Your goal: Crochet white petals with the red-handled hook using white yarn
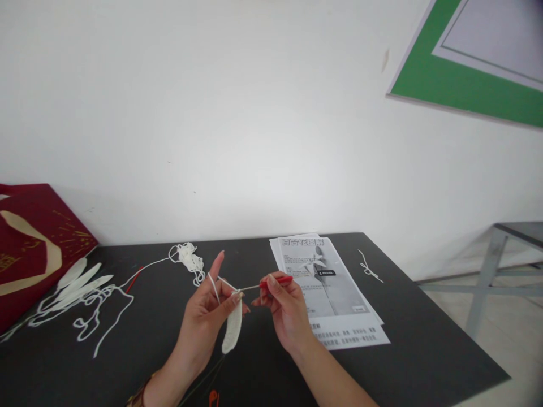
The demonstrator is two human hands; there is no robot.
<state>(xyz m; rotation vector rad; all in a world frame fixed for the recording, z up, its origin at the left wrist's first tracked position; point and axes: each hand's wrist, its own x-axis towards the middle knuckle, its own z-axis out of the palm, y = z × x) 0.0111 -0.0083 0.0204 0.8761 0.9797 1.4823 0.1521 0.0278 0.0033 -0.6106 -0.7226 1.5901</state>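
The piece (pixel 232 330) is hanging above the table (pixel 407 345), its top clamped between thumb and fingers of the left hand (pixel 206 310), yarn (pixel 214 286) running over 1 raised finger, while the right hand's (pixel 288 310) fingers are gripping a hook (pixel 280 281) reaching that top, near printed sheets (pixel 365 333).

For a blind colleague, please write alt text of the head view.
Left hand pinches a white crocheted strip; right hand holds a red-handled hook at its upper end, over a dark table. Printed sheets lie right; white yarn, leaf-shaped pieces and a red bag, left.
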